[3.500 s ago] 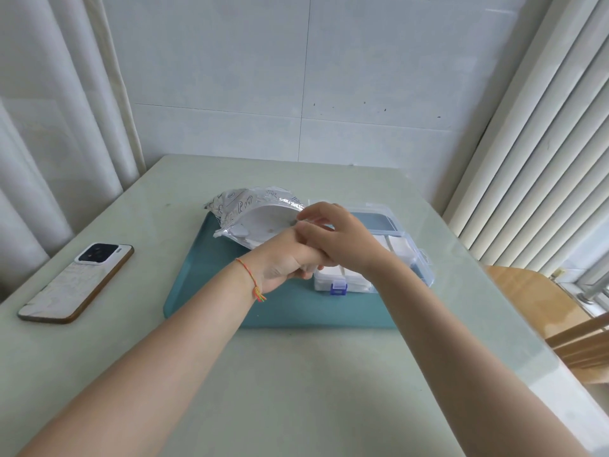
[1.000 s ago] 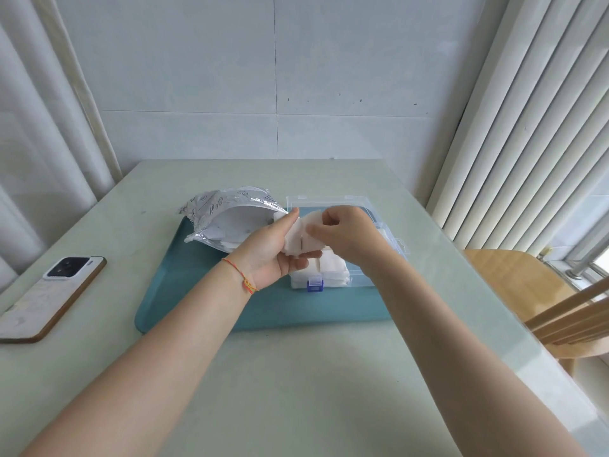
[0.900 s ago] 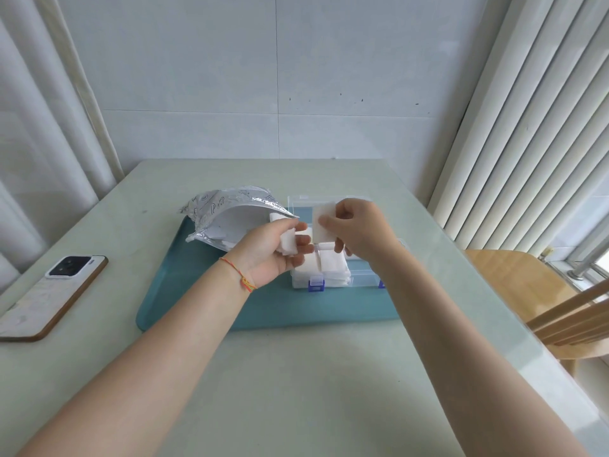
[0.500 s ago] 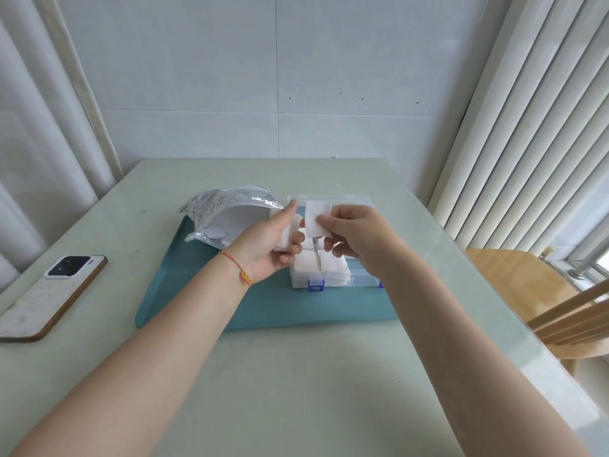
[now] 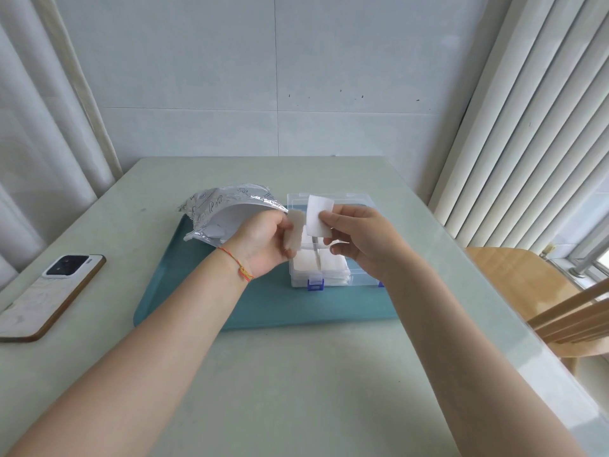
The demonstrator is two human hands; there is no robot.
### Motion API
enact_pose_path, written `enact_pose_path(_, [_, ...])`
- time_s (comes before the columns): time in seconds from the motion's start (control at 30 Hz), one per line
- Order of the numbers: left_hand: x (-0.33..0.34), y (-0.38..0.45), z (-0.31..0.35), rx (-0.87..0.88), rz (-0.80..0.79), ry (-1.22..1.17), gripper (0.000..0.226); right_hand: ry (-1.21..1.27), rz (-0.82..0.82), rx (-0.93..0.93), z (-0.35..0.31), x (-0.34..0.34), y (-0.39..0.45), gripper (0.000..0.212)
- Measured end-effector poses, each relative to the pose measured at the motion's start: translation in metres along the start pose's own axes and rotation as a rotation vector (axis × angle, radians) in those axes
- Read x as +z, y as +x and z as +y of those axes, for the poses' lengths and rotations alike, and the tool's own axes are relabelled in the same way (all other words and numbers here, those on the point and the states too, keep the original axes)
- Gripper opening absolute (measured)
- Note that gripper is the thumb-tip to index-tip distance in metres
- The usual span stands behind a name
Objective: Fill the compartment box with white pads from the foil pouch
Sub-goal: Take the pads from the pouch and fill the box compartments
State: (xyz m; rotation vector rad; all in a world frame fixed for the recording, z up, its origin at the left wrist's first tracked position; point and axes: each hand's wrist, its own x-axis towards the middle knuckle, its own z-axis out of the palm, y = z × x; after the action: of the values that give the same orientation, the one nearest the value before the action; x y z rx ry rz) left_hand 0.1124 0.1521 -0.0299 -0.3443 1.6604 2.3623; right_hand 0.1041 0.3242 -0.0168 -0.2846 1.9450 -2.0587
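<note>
Both hands hover over the clear compartment box (image 5: 333, 258), which sits on a teal tray (image 5: 204, 291) on the worktop so a released pad drops straight into a cell. The left hand (image 5: 263, 240) has its grip closed round a small stack of white pads (image 5: 295, 230), a ready supply beside the box. The right hand (image 5: 357, 239) pinches a single pad (image 5: 319, 215) by its edge, held upright (probably just peeled off the stack for placing). The near cells already hold pads. The foil pouch (image 5: 227, 214) lies open-mouthed just left of the box, within easy reach
</note>
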Motion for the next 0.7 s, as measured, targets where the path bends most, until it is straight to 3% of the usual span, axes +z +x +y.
enact_pose_path(0.17, [0.002,-0.002,0.000,0.140,0.071,0.094,0.021,0.080,0.053,-0.035,-0.001,-0.001,-0.002,0.014])
enact_pose_path(0.47, [0.006,-0.012,-0.003,0.173,-0.059,0.081,0.028,-0.175,0.230,-0.076,0.009,0.003,0.002,0.025])
enact_pose_path(0.7, [0.006,-0.013,-0.004,0.138,-0.079,0.047,0.014,-0.380,0.307,-0.134,0.012,0.002,0.002,0.024])
